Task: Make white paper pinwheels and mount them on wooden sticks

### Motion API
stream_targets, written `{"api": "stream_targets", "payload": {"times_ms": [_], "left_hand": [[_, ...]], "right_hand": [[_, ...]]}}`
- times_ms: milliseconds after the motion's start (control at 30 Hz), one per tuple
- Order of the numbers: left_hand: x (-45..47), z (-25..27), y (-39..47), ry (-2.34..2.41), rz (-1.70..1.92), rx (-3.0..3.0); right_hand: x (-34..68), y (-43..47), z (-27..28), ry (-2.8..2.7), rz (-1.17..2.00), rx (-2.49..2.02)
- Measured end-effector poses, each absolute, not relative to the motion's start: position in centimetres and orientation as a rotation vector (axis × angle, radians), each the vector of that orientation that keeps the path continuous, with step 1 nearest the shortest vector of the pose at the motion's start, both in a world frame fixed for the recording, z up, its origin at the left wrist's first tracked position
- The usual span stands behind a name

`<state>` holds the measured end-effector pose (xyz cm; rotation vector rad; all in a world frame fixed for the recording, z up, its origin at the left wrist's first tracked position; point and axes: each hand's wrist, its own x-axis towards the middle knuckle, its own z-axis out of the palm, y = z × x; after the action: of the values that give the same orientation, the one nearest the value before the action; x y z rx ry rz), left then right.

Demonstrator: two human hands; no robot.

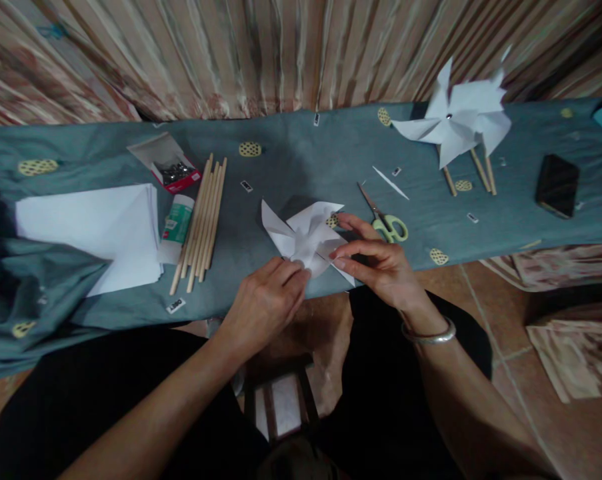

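Note:
A white paper pinwheel (pixel 308 239) without a stick lies at the table's near edge, its blades folded toward the middle. My left hand (pixel 271 290) pinches its near left side, fingers closed on the paper. At its right blade is my right hand (pixel 375 260), fingers apart and curved, the tips touching or very near the paper; a silver bangle circles that wrist. Just beyond the right hand, green-handled scissors (pixel 388 223) rest with blades pointing away. A thin white paper strip (pixel 391 183) lies past them.
On the left are a paper stack (pixel 91 227), a glue stick (pixel 177 220), several wooden sticks (pixel 201 227) and an open red box (pixel 178 177) of metal pins. Finished pinwheels (pixel 461 120) on sticks and a black phone (pixel 558 185) lie right, on the green cloth (pixel 275 173).

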<state>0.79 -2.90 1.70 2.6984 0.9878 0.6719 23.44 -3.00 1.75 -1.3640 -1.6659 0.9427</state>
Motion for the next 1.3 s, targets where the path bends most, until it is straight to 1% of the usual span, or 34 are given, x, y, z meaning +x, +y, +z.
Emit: {"api": "stream_targets", "payload": {"times_ms": [333,533,967,1300], "left_hand": [[1.0,1.6,-3.2,1.013,0.763,2.714],[0.8,1.6,-3.2,0.939,0.733,2.671],[0.4,0.6,-3.2,0.917,0.798,2.537],[0.6,1.0,-3.0,0.891,0.865,2.634]], "right_hand": [[21.3,-2.1,1.4,-1.792,0.677,-1.472],[20.6,-2.0,1.4,-1.851,0.549,-1.518],[20.9,-2.8,1.5,-1.82,0.515,-1.579],[22.3,-3.2,1.1,-1.845,0.514,-1.619]]}}
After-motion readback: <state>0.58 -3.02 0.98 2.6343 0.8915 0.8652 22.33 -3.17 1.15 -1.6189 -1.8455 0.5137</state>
